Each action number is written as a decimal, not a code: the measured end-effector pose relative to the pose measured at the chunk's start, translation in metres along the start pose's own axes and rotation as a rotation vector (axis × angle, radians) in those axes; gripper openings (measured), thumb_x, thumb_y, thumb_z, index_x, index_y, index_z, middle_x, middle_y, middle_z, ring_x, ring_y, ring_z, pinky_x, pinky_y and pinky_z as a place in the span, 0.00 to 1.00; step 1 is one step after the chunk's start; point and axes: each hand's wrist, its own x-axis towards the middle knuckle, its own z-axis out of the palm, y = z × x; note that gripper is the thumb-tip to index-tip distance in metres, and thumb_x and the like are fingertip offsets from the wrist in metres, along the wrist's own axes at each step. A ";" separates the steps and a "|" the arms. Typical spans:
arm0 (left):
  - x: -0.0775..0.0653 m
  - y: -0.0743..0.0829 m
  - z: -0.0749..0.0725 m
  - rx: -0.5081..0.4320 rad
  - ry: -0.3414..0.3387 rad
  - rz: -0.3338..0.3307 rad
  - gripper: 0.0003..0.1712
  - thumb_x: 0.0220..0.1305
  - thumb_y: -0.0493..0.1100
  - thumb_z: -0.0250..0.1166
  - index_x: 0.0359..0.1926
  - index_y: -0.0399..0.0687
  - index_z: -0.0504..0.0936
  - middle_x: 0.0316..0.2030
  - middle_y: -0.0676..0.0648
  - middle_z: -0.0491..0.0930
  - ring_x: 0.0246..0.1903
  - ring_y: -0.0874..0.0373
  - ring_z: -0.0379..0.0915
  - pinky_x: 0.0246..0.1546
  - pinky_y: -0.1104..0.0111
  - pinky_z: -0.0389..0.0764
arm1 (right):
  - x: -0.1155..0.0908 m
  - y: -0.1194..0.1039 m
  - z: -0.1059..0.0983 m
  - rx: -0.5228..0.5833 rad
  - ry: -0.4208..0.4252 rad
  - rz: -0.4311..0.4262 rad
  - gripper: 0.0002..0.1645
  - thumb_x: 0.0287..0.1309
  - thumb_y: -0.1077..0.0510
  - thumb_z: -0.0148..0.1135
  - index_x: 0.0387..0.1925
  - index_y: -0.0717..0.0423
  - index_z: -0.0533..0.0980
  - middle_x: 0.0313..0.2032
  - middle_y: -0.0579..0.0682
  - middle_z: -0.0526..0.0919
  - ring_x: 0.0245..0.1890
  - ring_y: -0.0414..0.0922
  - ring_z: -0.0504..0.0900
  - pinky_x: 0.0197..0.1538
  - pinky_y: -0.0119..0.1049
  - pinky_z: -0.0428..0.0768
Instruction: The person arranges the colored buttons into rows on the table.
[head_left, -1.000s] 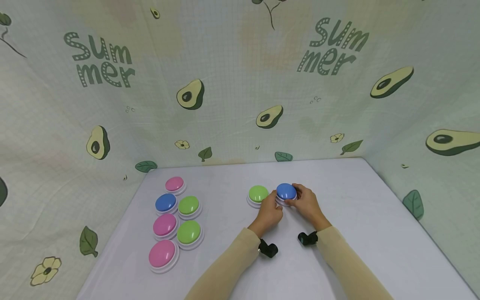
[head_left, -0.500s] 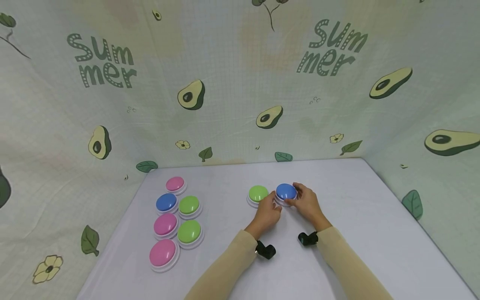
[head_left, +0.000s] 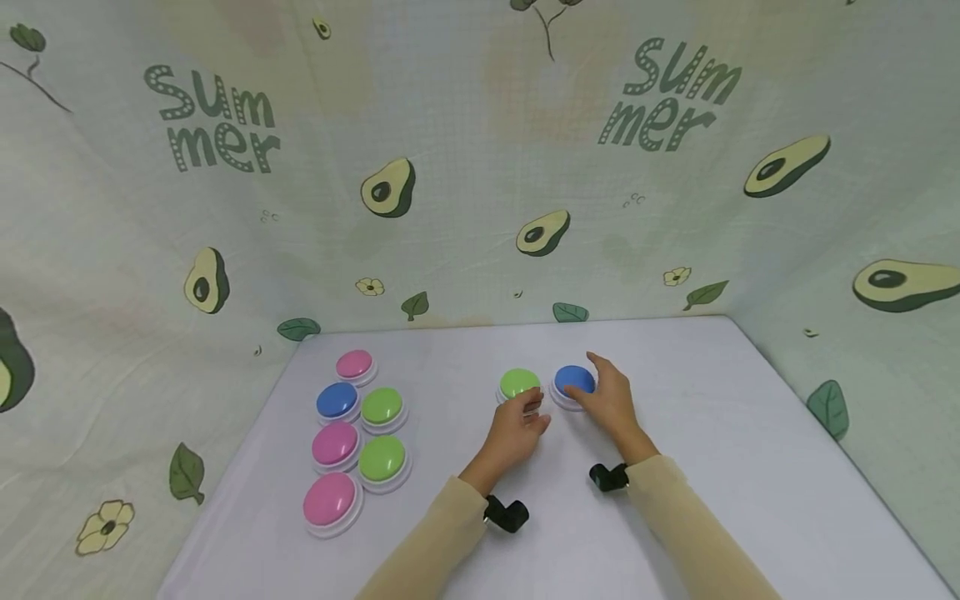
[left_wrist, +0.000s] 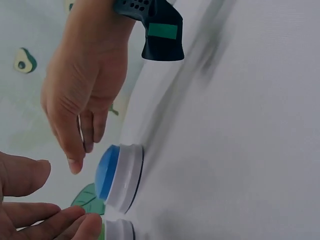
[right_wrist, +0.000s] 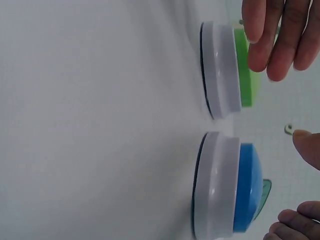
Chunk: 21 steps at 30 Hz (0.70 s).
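Blue button [head_left: 576,377] sits w/ its white base flat on the white table [head_left: 697,517], just right of centre in the head view; green button [head_left: 517,381] is just beside it to the left, narrow gap btwn the bases; right hand [head_left: 611,404] is by the blue button w/ thumb & fingers spread apart, gripping nothing; its thumb overlaps the blue dome in the head view, but both wrist views show a gap btwn hand & dome; left hand [head_left: 512,437] is at the near side of the green button, fingers loosely bent, pinching nothing; fingertips overlap the green dome's lower edge, can't tell if they touch it.

Six more buttons stand left of centre: top pink button [head_left: 354,363], second blue button [head_left: 337,400], middle pink button [head_left: 335,443] & bottom pink button [head_left: 329,498] in a column; upper green button [head_left: 382,406] & lower green button [head_left: 382,458] just right of it; patterned cloth [head_left: 465,125] w/ avocados & "summer" lettering fills the upper frame.
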 end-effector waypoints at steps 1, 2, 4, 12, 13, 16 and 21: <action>-0.003 0.000 -0.005 0.007 0.004 0.009 0.29 0.72 0.31 0.64 0.71 0.25 0.69 0.66 0.31 0.76 0.65 0.39 0.75 0.63 0.60 0.80 | -0.001 -0.005 0.001 -0.008 0.011 -0.017 0.47 0.59 0.60 0.77 0.72 0.76 0.64 0.70 0.75 0.69 0.71 0.71 0.67 0.74 0.63 0.66; -0.007 -0.001 -0.009 0.016 0.008 0.018 0.29 0.72 0.31 0.64 0.71 0.24 0.69 0.65 0.31 0.76 0.65 0.39 0.75 0.63 0.59 0.81 | -0.002 -0.010 0.002 -0.009 0.019 -0.031 0.47 0.58 0.60 0.77 0.72 0.75 0.65 0.70 0.75 0.69 0.71 0.71 0.67 0.73 0.64 0.67; -0.015 -0.002 -0.019 0.042 0.011 0.024 0.29 0.72 0.31 0.64 0.70 0.25 0.70 0.65 0.30 0.77 0.65 0.39 0.75 0.63 0.57 0.81 | -0.005 -0.020 0.006 -0.012 0.030 -0.058 0.47 0.58 0.60 0.78 0.72 0.73 0.65 0.70 0.74 0.70 0.71 0.70 0.68 0.73 0.64 0.68; -0.049 -0.006 -0.062 0.202 0.077 0.092 0.29 0.73 0.33 0.66 0.69 0.26 0.71 0.64 0.31 0.77 0.64 0.37 0.76 0.63 0.49 0.80 | -0.020 -0.060 0.029 0.056 -0.014 -0.175 0.47 0.56 0.60 0.80 0.72 0.72 0.68 0.71 0.69 0.71 0.73 0.66 0.68 0.74 0.60 0.68; -0.054 -0.007 -0.069 0.227 0.092 0.101 0.28 0.72 0.33 0.66 0.69 0.26 0.72 0.64 0.31 0.77 0.64 0.36 0.76 0.63 0.48 0.80 | -0.022 -0.065 0.033 0.063 -0.027 -0.191 0.46 0.56 0.60 0.80 0.71 0.72 0.68 0.71 0.68 0.72 0.73 0.65 0.69 0.74 0.59 0.69; -0.068 -0.011 -0.088 0.300 0.142 0.103 0.28 0.71 0.33 0.67 0.68 0.27 0.73 0.63 0.31 0.78 0.63 0.35 0.76 0.63 0.47 0.80 | -0.028 -0.080 0.046 0.087 -0.068 -0.238 0.45 0.56 0.60 0.80 0.70 0.70 0.70 0.70 0.66 0.74 0.72 0.63 0.71 0.74 0.57 0.70; -0.087 -0.017 -0.116 0.421 0.204 0.019 0.29 0.71 0.36 0.69 0.69 0.31 0.74 0.64 0.33 0.79 0.63 0.34 0.76 0.62 0.44 0.80 | -0.038 -0.100 0.068 0.126 -0.162 -0.269 0.44 0.58 0.58 0.80 0.71 0.67 0.70 0.70 0.63 0.75 0.71 0.60 0.72 0.73 0.55 0.72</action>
